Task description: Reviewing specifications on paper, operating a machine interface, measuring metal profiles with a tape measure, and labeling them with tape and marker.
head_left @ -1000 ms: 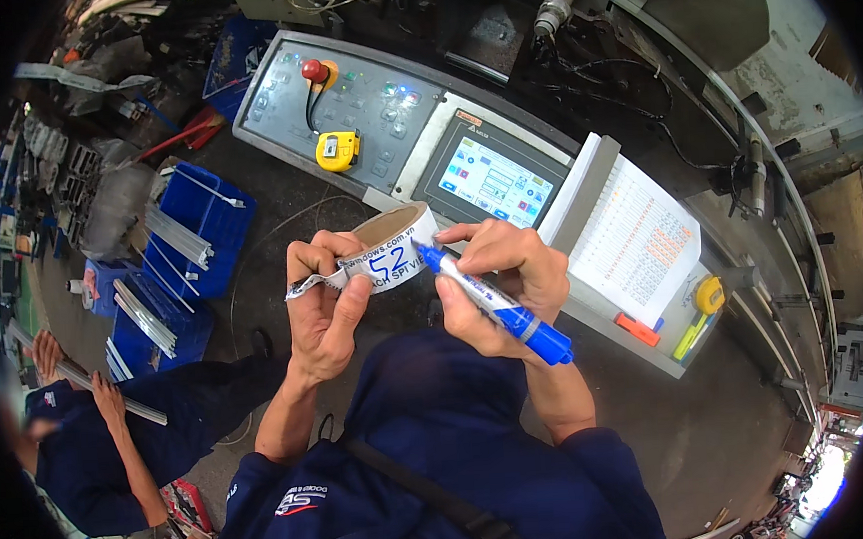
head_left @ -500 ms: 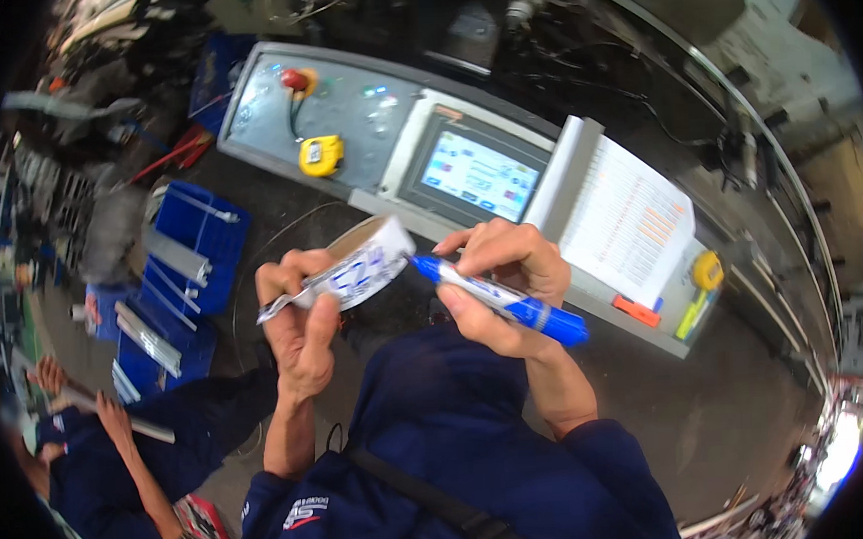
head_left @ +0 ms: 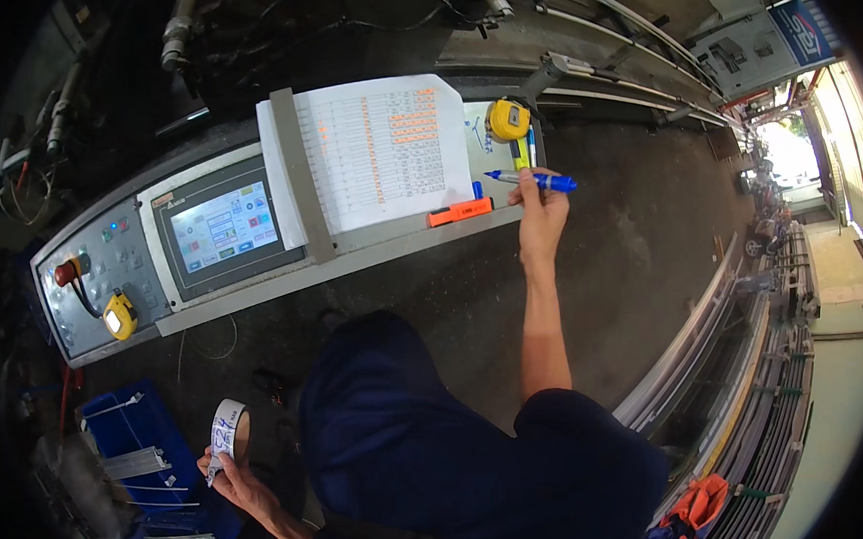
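Observation:
My left hand (head_left: 240, 489), low on the left, grips a roll of white tape (head_left: 227, 423) with blue handwriting on its outside. In my right hand (head_left: 543, 220), beside the right end of the control panel, is a blue marker (head_left: 552, 181). Its bare tip points left over the panel. Just left of it, a small blue piece like a marker cap (head_left: 477, 189) sits by an orange highlighter (head_left: 460, 212). A yellow tape measure (head_left: 509, 119) and a yellow-green highlighter (head_left: 520, 154) lie beyond the marker.
On the control panel (head_left: 237, 291) are a lit touchscreen (head_left: 222, 227), a paper stack (head_left: 348, 166) under a grey bar, a red knob (head_left: 66, 273) and another yellow tape measure (head_left: 120, 316). Blue bins (head_left: 137, 426) with metal strips stand lower left; long profiles (head_left: 750, 380) lie at right.
My hands have moved apart: the left went down and left with the tape roll, the right went to the panel's right end with the marker. The view has turned to the right.

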Tool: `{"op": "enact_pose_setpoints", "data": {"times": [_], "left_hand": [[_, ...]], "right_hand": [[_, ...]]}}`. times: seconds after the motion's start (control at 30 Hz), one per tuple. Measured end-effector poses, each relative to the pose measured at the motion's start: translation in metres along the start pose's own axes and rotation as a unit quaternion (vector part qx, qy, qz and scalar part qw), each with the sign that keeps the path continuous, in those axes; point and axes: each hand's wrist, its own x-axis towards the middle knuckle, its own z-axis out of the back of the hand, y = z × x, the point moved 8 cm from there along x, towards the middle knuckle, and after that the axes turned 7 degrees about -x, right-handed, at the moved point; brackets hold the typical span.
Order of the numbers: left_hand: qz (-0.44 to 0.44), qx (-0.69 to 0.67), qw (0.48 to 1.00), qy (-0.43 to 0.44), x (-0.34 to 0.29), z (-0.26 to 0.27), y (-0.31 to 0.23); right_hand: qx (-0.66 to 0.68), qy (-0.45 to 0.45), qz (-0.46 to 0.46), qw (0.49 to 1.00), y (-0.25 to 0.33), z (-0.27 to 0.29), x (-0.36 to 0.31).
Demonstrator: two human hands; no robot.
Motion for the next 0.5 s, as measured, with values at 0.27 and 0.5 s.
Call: {"op": "enact_pose_setpoints", "data": {"times": [0.27,0.5], "left_hand": [[-0.022,-0.015,0.995,0.091,0.012,-0.066,-0.007],[-0.020,-0.010,0.990,0.139,0.009,-0.066,0.004]], "right_hand": [[-0.100,0.027,0.053,0.993,-0.013,-0.006,-0.011],[-0.289,0.061,0.154,0.943,-0.022,-0.037,-0.015]]}}
